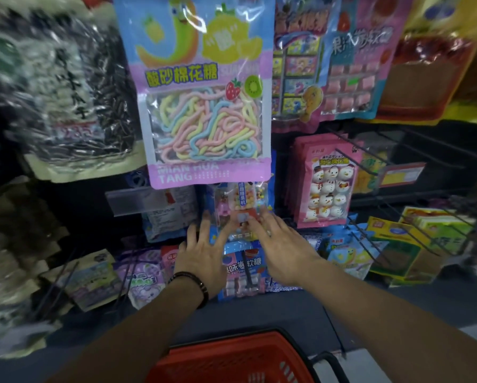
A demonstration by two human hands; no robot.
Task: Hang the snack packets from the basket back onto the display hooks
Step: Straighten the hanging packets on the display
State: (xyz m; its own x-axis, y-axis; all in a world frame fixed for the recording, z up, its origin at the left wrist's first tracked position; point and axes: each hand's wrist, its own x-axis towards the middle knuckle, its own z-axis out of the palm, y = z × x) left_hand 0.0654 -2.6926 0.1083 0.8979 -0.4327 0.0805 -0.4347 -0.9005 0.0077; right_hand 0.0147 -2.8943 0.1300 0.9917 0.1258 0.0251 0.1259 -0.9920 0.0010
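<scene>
Clear plastic, red card base: the small candy-machine packet (pixel 241 210) sits mid-frame, directly under the hem of the big pastel marshmallow-rope packet (pixel 207 92).

- Long axis upright. Its top edge runs up behind the pastel packet, so the hang hole and its hook are hidden; I cannot tell whether it is on the hook yet.
- The packet lies between the two hands, just ahead of the fingertips.
- Left hand (pixel 204 254): fingers straight and splayed, tips at the packet's left edge. No curl round it visible.
- Right hand (pixel 283 250): fingers stretched flat, tips on the lower right of the packet's front, also without a grip. This hand is the nearer one, reaching slightly further onto the face.
- Judged step: steadying or seating the packet. The next move turns on pushing up and back along that upright axis.
- A black hook (pixel 248 269) juts out lower down, between the wrists, carrying a blue soft-candy packet (pixel 244 261).

Containers: the red basket (pixel 232 360) is at bottom centre, below the forearms. Only its mesh shows in the visible part, with no packets. The pink snowman packets (pixel 325 189) hang to the right.
</scene>
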